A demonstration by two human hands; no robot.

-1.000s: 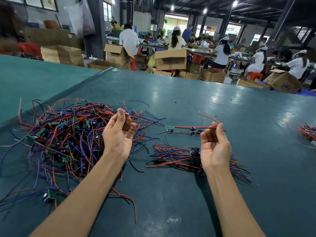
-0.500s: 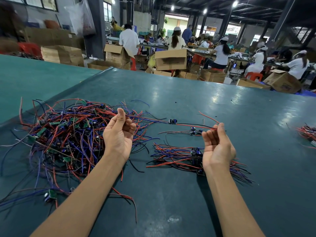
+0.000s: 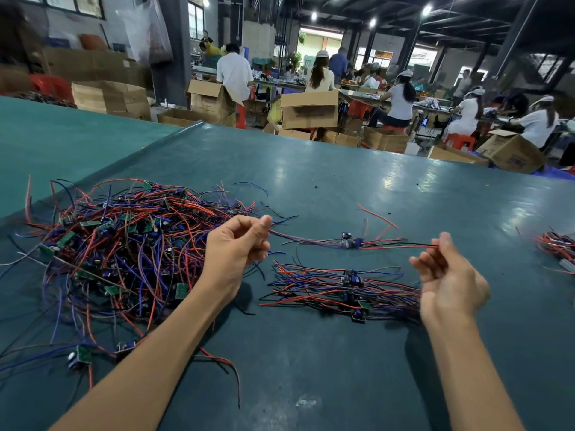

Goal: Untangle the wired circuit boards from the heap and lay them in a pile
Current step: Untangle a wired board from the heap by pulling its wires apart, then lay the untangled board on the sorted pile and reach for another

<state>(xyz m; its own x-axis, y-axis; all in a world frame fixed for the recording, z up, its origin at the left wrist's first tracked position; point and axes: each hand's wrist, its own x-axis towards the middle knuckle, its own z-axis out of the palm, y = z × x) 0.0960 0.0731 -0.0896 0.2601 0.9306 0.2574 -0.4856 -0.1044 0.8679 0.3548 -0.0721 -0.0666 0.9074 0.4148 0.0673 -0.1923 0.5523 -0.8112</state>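
A tangled heap (image 3: 124, 253) of red, blue and black wires with small green circuit boards covers the left of the teal table (image 3: 311, 368). My left hand (image 3: 236, 250) pinches the blue wire ends of one wired board (image 3: 350, 241). That board is stretched out flat between my hands, just above the table. My right hand (image 3: 448, 281) pinches its red and black wire ends between thumb and fingertips. Below the stretched board lies a neat pile (image 3: 345, 289) of straightened wired boards.
Another small bundle of red wires (image 3: 557, 244) lies at the table's right edge. A loose board (image 3: 79, 356) sits near the front left. Beyond the table's far edge stand cardboard boxes (image 3: 308, 110) and seated workers.
My hands have moved apart, pulling the single board's wires out straight. The board has shifted right, from near the heap to midway between my hands.
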